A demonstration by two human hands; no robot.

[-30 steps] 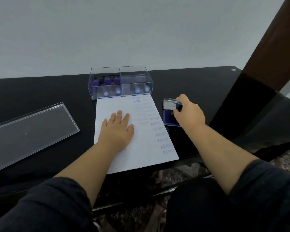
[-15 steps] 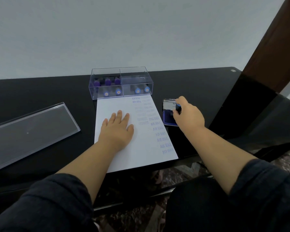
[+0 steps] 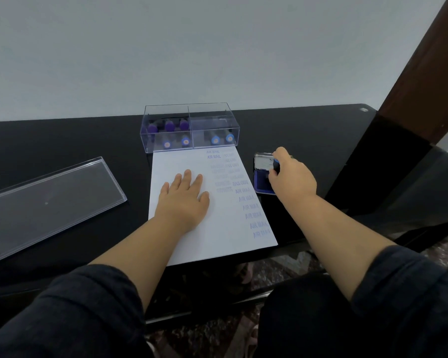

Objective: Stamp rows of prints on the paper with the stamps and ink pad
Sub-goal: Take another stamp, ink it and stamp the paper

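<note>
Fingers (image 3: pixel 282 157) of the right hand (image 3: pixel 292 178) grip a stamp (image 3: pixel 276 165) on the ink pad (image 3: pixel 260 180).

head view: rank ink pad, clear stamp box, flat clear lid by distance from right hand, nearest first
1. Ink pad: under the right hand, right of the paper.
2. Stamp box: behind the paper, up-left of the hand.
3. Lid: far left on the table, beyond the left hand.
</note>
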